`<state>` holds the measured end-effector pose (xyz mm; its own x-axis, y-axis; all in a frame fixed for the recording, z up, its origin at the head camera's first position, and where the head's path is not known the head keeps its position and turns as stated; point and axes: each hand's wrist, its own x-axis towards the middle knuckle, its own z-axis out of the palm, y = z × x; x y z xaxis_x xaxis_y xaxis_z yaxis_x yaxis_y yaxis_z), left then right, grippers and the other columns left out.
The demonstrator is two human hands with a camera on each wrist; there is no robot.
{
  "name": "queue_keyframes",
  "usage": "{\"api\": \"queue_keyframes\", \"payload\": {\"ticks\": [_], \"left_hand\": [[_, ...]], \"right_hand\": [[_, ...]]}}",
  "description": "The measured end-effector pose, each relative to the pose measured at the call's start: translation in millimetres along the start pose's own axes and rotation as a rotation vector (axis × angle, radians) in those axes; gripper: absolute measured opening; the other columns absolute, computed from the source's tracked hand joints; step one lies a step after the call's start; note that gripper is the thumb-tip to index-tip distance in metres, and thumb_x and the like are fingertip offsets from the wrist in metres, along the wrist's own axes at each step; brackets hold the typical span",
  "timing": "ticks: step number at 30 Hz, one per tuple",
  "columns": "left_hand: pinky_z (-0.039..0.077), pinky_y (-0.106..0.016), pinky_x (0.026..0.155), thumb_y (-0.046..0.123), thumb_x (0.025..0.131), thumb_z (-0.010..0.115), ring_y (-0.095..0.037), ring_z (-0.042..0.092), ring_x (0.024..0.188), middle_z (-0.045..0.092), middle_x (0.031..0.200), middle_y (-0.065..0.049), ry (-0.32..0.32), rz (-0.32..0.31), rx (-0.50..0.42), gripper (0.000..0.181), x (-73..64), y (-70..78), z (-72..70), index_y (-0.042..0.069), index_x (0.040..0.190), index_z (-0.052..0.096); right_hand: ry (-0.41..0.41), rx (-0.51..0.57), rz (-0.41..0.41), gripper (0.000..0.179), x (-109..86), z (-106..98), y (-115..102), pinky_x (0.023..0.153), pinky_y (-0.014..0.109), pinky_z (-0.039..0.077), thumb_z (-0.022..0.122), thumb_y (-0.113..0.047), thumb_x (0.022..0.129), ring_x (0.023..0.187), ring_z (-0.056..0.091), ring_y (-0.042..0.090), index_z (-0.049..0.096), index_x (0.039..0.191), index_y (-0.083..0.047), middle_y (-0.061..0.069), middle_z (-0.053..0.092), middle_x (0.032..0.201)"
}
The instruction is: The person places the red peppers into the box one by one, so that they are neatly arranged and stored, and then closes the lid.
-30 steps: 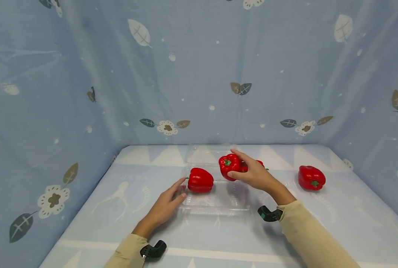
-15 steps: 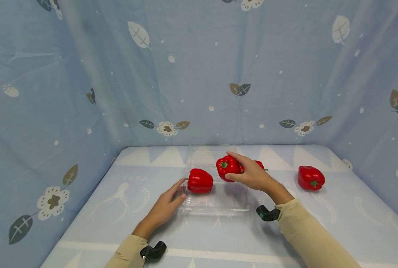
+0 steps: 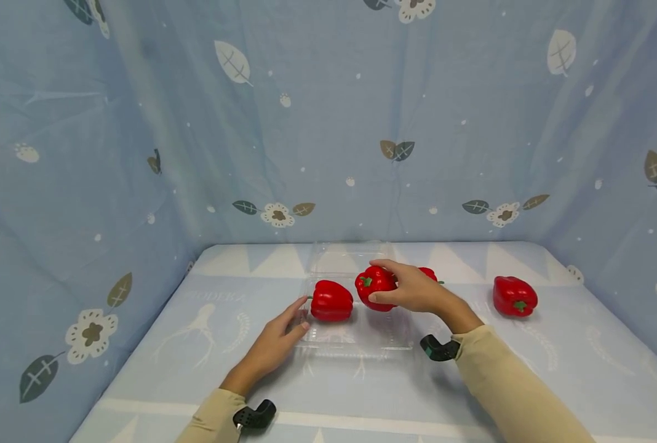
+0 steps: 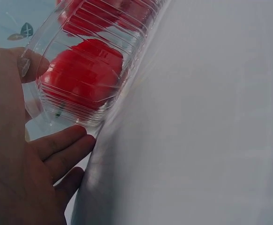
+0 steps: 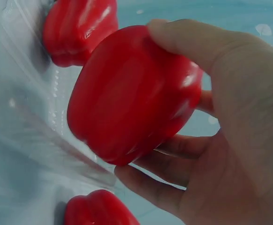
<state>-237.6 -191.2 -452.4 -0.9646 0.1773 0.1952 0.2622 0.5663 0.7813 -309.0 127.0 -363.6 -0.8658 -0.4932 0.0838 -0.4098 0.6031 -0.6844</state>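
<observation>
My right hand (image 3: pixel 414 289) grips a red bell pepper (image 3: pixel 375 288) low over the right half of a clear plastic container (image 3: pixel 356 339). Its thumb and fingers lie around the pepper (image 5: pixel 131 93), whose green stem points toward the left. Inside the container's left half rests another bell pepper (image 3: pixel 331 301), stem to the left. My left hand (image 3: pixel 275 341) touches the container's left end with its thumb and fingers loosely extended; in the left wrist view the thumb (image 4: pixel 35 68) lies at the rim, and the other fingers sit below the ribbed wall.
Partly hidden behind my right hand is a bell pepper (image 3: pixel 428 273). One more bell pepper (image 3: pixel 515 296) lies on the table (image 3: pixel 195 369) at the right. The container's transparent lid (image 3: pixel 347 257) stands folded back toward the blue patterned curtain (image 3: pixel 328 123).
My right hand has brought its bell pepper slightly left and lower over the container, tilting the stem leftward. The left hand and the other bell peppers have stayed put.
</observation>
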Motion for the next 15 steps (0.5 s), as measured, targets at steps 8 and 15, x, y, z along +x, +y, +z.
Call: {"api": "queue_keyframes", "payload": {"ticks": [8, 15], "left_hand": [[0.032, -0.058, 0.113, 0.026, 0.102, 0.059, -0.032, 0.048, 0.136, 0.059, 0.139, -0.011, -0.001, 0.013, 0.01, 0.058, -1.0, -0.4, -1.9, 0.022, 0.156, 0.039], [0.031, -0.057, 0.114, 0.027, 0.102, 0.059, -0.03, 0.048, 0.136, 0.058, 0.14, -0.01, -0.009, 0.016, -0.002, 0.058, -0.6, 0.5, -2.0, 0.024, 0.156, 0.039]], "right_hand": [[-0.027, -0.072, 0.007, 0.074, 6.3, 6.5, -3.5, 0.082, 0.04, 0.058, 0.081, -0.035, 0.083, 0.117, 0.055, 0.026, 0.048, 0.147, -0.018, 0.003, 0.059, 0.131], [-0.039, -0.194, 0.041, 0.078, 9.9, 10.2, -6.7, 0.079, 0.041, 0.059, 0.084, -0.035, 0.079, 0.115, 0.055, 0.025, 0.05, 0.145, -0.016, 0.004, 0.059, 0.128]]}}
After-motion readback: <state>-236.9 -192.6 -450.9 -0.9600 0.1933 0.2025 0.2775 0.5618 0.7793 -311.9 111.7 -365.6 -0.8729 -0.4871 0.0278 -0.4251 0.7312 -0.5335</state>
